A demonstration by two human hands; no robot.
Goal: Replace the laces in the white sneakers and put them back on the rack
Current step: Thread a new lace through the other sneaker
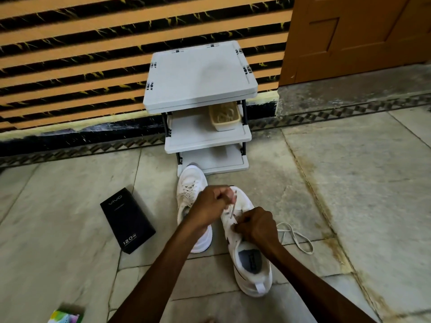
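- Head view: a laced sneaker point(190, 191) stands with its toe at the foot of the rack point(200, 73); a second sneaker point(253, 266) sits just behind it, further from the rack.
- Our left hand point(210, 203), fingers curled, pinches the lace point(231, 212) above the second sneaker.
- Our right hand point(256, 227) pinches the lace at the eyelets.
- A black box point(127, 220) lies front-left of the rack — a basket point(225, 118) on its middle shelf.

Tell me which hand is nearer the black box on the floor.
Left. The left hand is right of the black box, pinching a lace above the sneaker being laced; the right hand grips that sneaker, farther right of the box.
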